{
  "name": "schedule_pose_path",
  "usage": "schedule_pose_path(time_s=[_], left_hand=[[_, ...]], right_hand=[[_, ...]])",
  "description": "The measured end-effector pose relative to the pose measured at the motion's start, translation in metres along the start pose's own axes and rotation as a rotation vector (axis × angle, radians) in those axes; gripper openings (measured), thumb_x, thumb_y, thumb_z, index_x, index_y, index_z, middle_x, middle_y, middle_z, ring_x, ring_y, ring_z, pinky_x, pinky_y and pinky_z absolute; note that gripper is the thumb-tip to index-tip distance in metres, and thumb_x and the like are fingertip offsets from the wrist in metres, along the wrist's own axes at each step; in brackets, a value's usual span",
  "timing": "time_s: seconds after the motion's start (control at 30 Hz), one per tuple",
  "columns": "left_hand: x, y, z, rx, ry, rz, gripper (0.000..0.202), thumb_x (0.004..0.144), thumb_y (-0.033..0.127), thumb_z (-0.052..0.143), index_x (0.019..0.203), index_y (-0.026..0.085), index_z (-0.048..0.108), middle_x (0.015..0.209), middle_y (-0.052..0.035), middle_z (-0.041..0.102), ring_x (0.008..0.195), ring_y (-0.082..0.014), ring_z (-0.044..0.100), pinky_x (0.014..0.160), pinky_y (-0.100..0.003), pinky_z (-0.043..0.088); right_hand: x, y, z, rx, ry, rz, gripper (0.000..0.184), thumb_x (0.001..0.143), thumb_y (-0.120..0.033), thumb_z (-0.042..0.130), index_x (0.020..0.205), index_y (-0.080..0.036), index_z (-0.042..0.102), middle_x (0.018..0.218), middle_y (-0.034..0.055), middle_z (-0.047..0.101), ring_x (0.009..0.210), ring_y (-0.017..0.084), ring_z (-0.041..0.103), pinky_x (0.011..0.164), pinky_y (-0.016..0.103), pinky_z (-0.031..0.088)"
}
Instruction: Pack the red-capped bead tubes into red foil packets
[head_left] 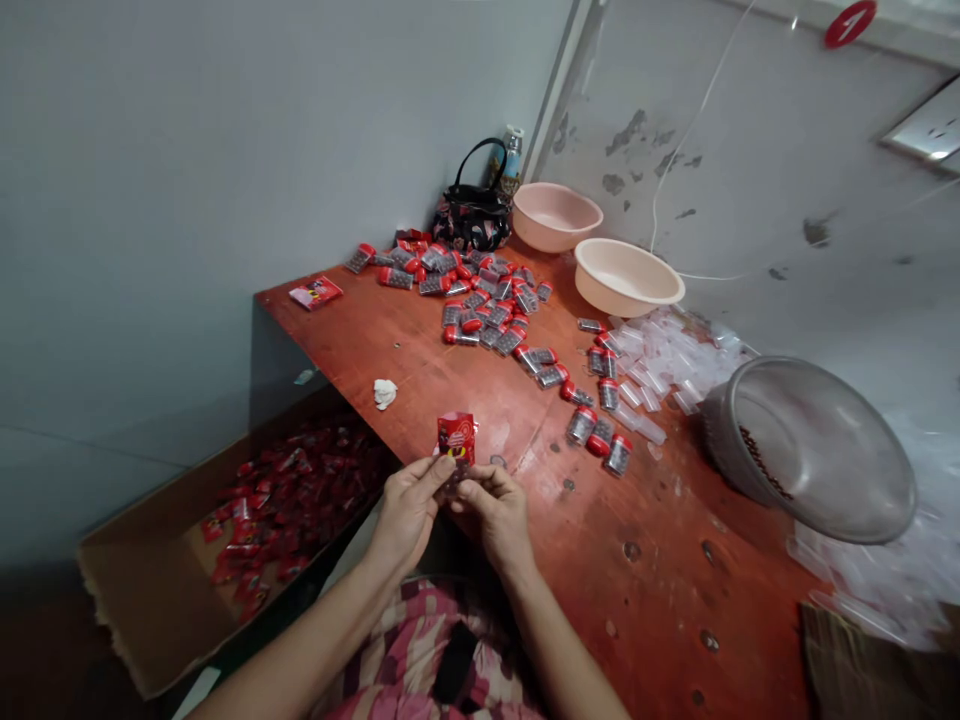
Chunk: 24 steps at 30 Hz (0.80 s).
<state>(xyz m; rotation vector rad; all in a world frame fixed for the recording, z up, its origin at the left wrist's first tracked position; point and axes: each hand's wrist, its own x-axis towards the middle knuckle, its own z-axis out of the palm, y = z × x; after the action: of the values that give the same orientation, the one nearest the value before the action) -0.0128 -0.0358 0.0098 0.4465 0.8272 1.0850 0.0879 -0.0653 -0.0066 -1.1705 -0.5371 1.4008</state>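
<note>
Just over the table's near edge, my left hand (409, 505) pinches a small red printed packet (456, 432) between thumb and fingers. My right hand (501, 512) grips its lower right side, with thumb and fingers closed. The packet stands upright, showing a yellow and black print; my fingers cover its lower part. Farther on lie several clear tubes with red caps and dark balls inside (493, 315). Left of the packet is a crumpled white tissue (385, 393).
A cardboard box (142, 600) full of red packets (281, 500) stands below left. On the red table (600, 560) are a pink basin (555, 215), a cream basin (628, 275), a grey basin (817, 450), clear empty tubes (660, 355) and a black handbag (471, 218).
</note>
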Motion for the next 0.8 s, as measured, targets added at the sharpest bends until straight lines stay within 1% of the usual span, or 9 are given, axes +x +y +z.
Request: schedule_pose_path(time_s=[0.07,0.13,0.23,0.3,0.37,0.5,0.6,0.73,0.8], left_hand=[[-0.001,0.002,-0.001,0.028,0.002,0.000,0.016,0.069,0.026,0.065,0.071,0.010,0.065,0.065,-0.0032,0.062,0.058,-0.0113,0.055,0.052,-0.022,0.043],[-0.001,0.006,-0.003,0.025,-0.001,-0.003,0.016,0.070,0.026,0.064,0.071,0.010,0.064,0.064,-0.0032,0.062,0.057,-0.0118,0.054,0.052,-0.023,0.043],[0.000,0.008,-0.004,-0.028,-0.018,0.004,0.016,0.071,0.027,0.062,0.070,0.011,0.063,0.063,-0.0025,0.062,0.057,-0.0121,0.054,0.054,-0.024,0.043],[0.001,0.007,-0.004,-0.035,-0.025,0.007,0.016,0.072,0.027,0.062,0.068,0.012,0.062,0.061,-0.0014,0.060,0.055,-0.0109,0.053,0.052,-0.023,0.042],[0.000,0.002,-0.004,-0.022,-0.014,0.004,0.015,0.071,0.026,0.063,0.067,0.012,0.062,0.059,-0.0004,0.059,0.052,-0.0096,0.051,0.050,-0.022,0.041],[-0.006,-0.008,-0.002,-0.012,0.009,0.000,0.014,0.071,0.025,0.062,0.069,0.012,0.062,0.062,-0.0005,0.060,0.055,-0.0098,0.052,0.053,-0.022,0.042],[-0.008,-0.007,-0.002,-0.007,0.009,0.015,0.014,0.072,0.025,0.061,0.069,0.011,0.062,0.061,-0.0008,0.059,0.055,-0.0097,0.052,0.053,-0.022,0.043],[-0.007,0.004,-0.007,-0.072,0.017,0.005,0.015,0.073,0.025,0.060,0.074,0.010,0.063,0.066,-0.0029,0.061,0.059,-0.0109,0.054,0.057,-0.024,0.045],[-0.008,0.008,-0.009,-0.085,0.028,0.009,0.014,0.073,0.024,0.061,0.072,0.010,0.062,0.066,-0.0031,0.061,0.059,-0.0108,0.054,0.058,-0.024,0.046]], right_hand=[[-0.001,-0.002,0.003,0.004,0.002,-0.003,0.016,0.065,-0.023,0.070,0.075,-0.015,0.061,0.060,-0.0013,0.062,0.045,0.008,0.053,0.047,0.020,0.045],[-0.004,-0.006,0.006,-0.051,0.010,-0.033,0.015,0.066,-0.024,0.069,0.074,-0.014,0.061,0.057,-0.0020,0.061,0.043,0.007,0.052,0.045,0.019,0.043],[-0.009,-0.012,0.009,-0.164,0.023,-0.081,0.015,0.066,-0.024,0.069,0.074,-0.014,0.062,0.058,-0.0017,0.061,0.044,0.008,0.052,0.045,0.019,0.042],[-0.011,-0.013,0.010,-0.192,0.019,-0.089,0.015,0.066,-0.025,0.069,0.074,-0.014,0.062,0.059,-0.0015,0.061,0.044,0.008,0.052,0.045,0.020,0.043],[-0.010,-0.012,0.011,-0.189,0.034,-0.098,0.015,0.066,-0.025,0.069,0.073,-0.014,0.062,0.058,-0.0020,0.060,0.044,0.008,0.051,0.044,0.019,0.042],[-0.003,-0.009,0.011,-0.096,0.077,-0.101,0.014,0.065,-0.024,0.070,0.071,-0.015,0.061,0.056,-0.0039,0.058,0.042,0.006,0.049,0.042,0.018,0.040],[0.000,-0.006,0.008,-0.027,0.036,-0.055,0.014,0.064,-0.023,0.070,0.071,-0.016,0.061,0.056,-0.0044,0.060,0.042,0.007,0.050,0.045,0.019,0.042],[-0.004,-0.007,0.004,-0.093,-0.101,-0.042,0.019,0.067,-0.022,0.069,0.084,-0.017,0.063,0.068,0.0001,0.067,0.058,0.011,0.060,0.059,0.024,0.048],[-0.005,-0.008,0.006,-0.117,-0.116,-0.055,0.019,0.067,-0.023,0.069,0.084,-0.017,0.064,0.070,0.0004,0.067,0.060,0.012,0.061,0.060,0.024,0.049]])
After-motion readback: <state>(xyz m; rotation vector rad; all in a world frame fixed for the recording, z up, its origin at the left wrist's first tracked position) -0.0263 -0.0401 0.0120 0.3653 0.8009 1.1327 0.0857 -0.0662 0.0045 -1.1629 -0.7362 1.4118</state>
